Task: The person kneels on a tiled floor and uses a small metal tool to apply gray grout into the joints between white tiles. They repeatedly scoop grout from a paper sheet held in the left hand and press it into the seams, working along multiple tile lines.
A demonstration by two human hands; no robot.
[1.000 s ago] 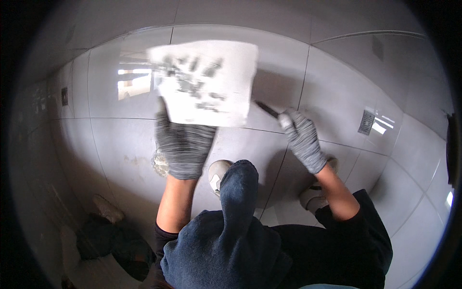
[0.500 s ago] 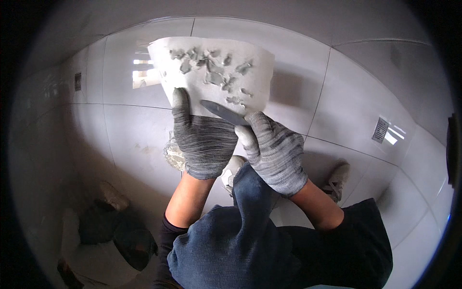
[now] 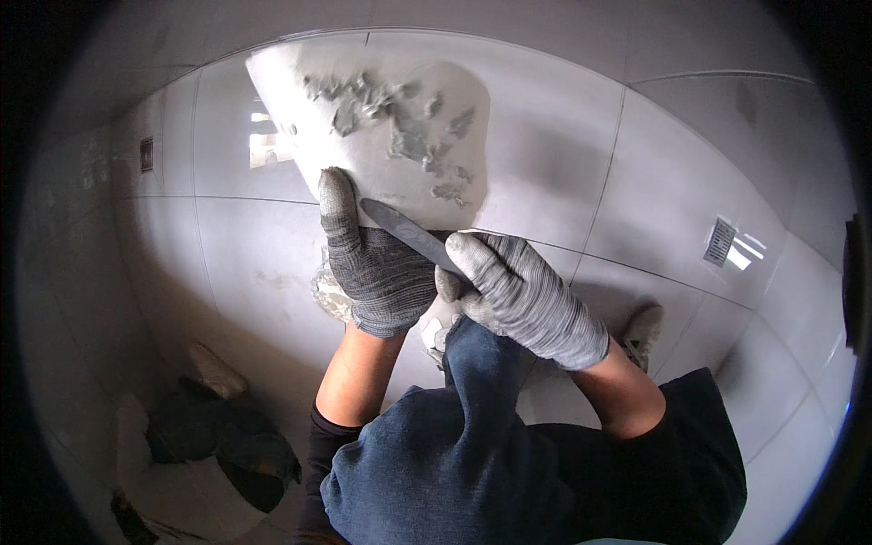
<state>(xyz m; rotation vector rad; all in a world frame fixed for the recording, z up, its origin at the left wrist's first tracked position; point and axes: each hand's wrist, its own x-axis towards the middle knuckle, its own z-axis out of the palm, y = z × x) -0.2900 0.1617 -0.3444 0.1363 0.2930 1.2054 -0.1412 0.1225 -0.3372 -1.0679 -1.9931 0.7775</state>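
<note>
My left hand point(image 3: 386, 277), in a grey knitted glove, grips the near edge of a white board point(image 3: 381, 177). Its thumb lies on top of the board, while the other fingers are hidden underneath. Lumps of grey paste point(image 3: 409, 136) are spread over the board's upper and right part. In my right hand point(image 3: 518, 286), gloved the same way, is a narrow dark blade with a rounded tip, like a small spatula point(image 3: 404, 229). The blade slants up-left over the board's near edge, beside my left thumb. Its handle is concealed by the hand.
Large pale glossy tiles point(image 3: 563, 109) form the floor. A drain grate point(image 3: 718, 243) is at the right and a smaller one point(image 3: 147, 154) at the left. Shoes point(image 3: 643, 331) show below my arms. Dark clothing point(image 3: 222, 436) and a shoe appear in shadow at lower left.
The board has shifted left and a little up, tilting slightly. My right hand has moved a bit right and down, and the blade's tip sits slightly lower and farther left.
</note>
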